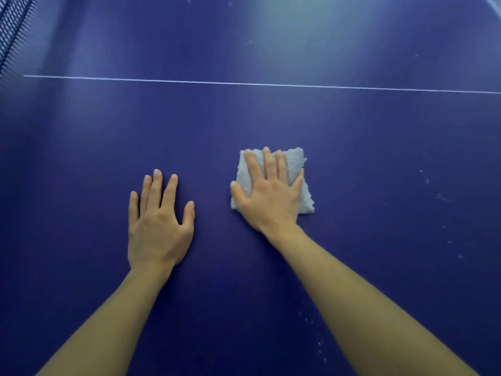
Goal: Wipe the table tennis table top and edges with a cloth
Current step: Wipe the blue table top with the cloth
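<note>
Below, a folded white cloth (273,180) is shown pressed flat against the blue table top (379,137) by the right hand (268,196). The fingers (267,164) of that hand are held straight and slightly spread across the cloth, with the thumb laid along its left border; nothing is gripped or pinched, the cloth being held only by downward pressure. The left hand (160,223) is laid palm down on the bare surface just beside it, fingers extended and a little apart, with nothing held. The cloth is located near the middle of the view, on the near side of the thin white line (244,83) that is drawn across the table, and well apart from the net (13,31), which is seen at the upper left corner. The cloth is folded into a roughly square pad, so that no marked long axis can be given; its sides are tilted slightly, and its far border is turned towards the white line. Progress is judged to be partial: pale specks (428,181) are left on the surface to the right of the cloth, near the right forearm and beyond the line, so that those areas are taken as not yet wiped. No edge of the table is shown, and whether the edges have been wiped cannot be told.
</note>
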